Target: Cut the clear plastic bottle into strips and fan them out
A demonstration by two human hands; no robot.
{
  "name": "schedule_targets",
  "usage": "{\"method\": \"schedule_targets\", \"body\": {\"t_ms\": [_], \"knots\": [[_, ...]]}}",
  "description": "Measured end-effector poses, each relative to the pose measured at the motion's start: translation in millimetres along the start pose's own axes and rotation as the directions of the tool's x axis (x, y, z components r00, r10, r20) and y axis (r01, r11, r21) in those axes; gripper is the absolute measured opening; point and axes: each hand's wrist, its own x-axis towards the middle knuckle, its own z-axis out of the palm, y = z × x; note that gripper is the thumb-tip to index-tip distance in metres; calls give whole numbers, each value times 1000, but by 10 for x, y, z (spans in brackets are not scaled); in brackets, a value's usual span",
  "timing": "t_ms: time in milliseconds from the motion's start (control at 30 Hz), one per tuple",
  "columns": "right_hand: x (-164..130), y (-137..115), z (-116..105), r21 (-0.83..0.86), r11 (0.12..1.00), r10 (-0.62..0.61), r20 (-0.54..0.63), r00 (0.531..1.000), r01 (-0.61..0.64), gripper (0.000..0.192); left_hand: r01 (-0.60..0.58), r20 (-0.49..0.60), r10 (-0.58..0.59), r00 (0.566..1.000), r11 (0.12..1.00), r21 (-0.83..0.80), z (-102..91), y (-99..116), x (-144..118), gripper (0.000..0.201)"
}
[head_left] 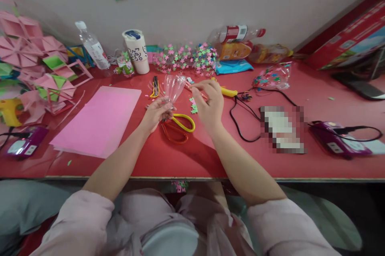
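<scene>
Left hand (158, 112) clamped on clear plastic piece (175, 87), over scissors (192, 121). Right hand (209, 101) just beside; cannot tell whether fingertips meet. Apparent step: handling plastic piece. Next move calls for steady left grip.

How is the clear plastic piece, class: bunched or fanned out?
Fanned out: the clear plastic piece narrows at the left hand and widens above it.

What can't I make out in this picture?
In the head view:
Clear plastic piece: lower end partly covered by the left hand.
Scissors: blades mostly hidden by the left hand.
Right hand: whether it pinches anything, too small to tell.
Flat item at right: blurred by pixel blocks.
Yellow tool, far left: cut by the picture's edge.
</scene>
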Motion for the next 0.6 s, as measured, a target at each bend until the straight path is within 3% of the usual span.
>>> {"method": "schedule_targets", "body": {"t_ms": [100,367,600], "knots": [[17,86,19,-8,1000,18,1,1000,-18,12,39,50,-38,998,999,-24,12,-8,-14,35],[-2,90,30,-129,986,-96,81,992,106,24,86,108,-84,991,996,-11,17,-31,-44,34],[22,111,16,-89,994,-63,70,996,69,8,126,122,-124,985,992,-5,57,-3,-77,33]]}}
